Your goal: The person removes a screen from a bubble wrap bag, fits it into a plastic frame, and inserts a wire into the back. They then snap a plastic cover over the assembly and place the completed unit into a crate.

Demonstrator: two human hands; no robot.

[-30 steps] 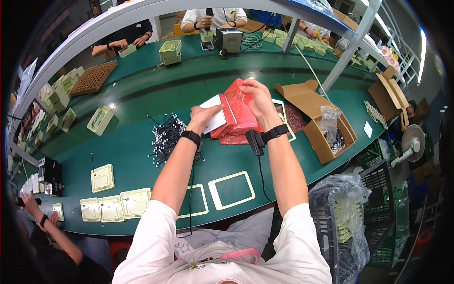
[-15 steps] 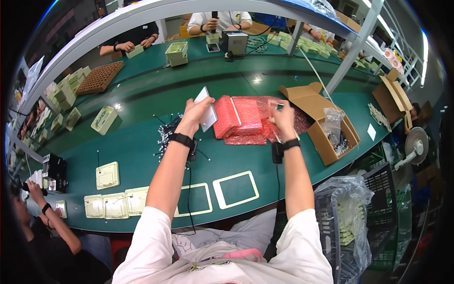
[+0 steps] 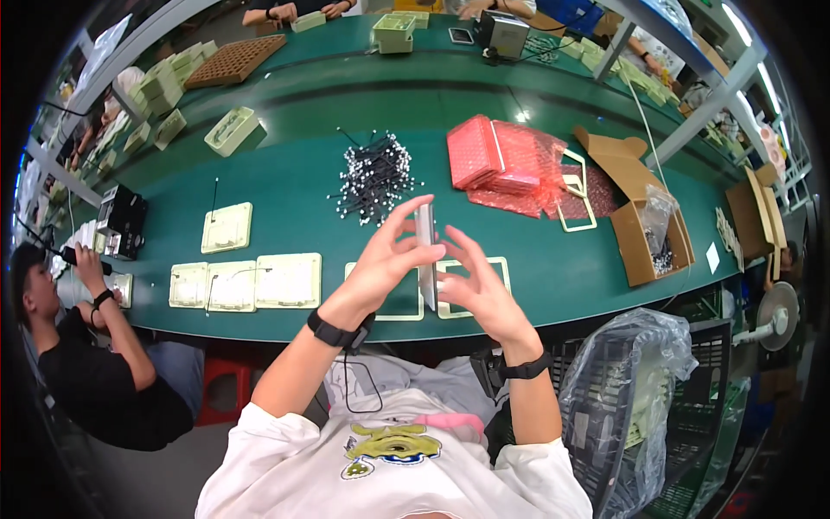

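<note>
A thin, flat, silvery panel (image 3: 429, 281), seen nearly edge-on, stands upright above the table in front of me. My left hand (image 3: 380, 266) grips it between thumb and fingers. My right hand (image 3: 486, 294) is at the panel's other side, fingers spread apart; whether a fingertip touches it I cannot tell. Below the hands, two pale rectangular frames (image 3: 500, 275) lie on the green table, partly covered by the hands and panel. Past them are a heap of black leads with white ends (image 3: 373, 177) and flat pieces wrapped in red bubble wrap (image 3: 493, 160).
Several pale housings (image 3: 289, 281) lie at the left. Another pale frame (image 3: 590, 214) rests by the bubble wrap. An open cardboard box (image 3: 635, 251) stands at right, above a plastic-lined crate (image 3: 596, 415). A person (image 3: 112, 363) sits at left; others work across the table.
My left hand has brought the panel nearer to me and turned it edge-on. My right hand has left the bubble wrap and come to the panel. The view has shifted.
</note>
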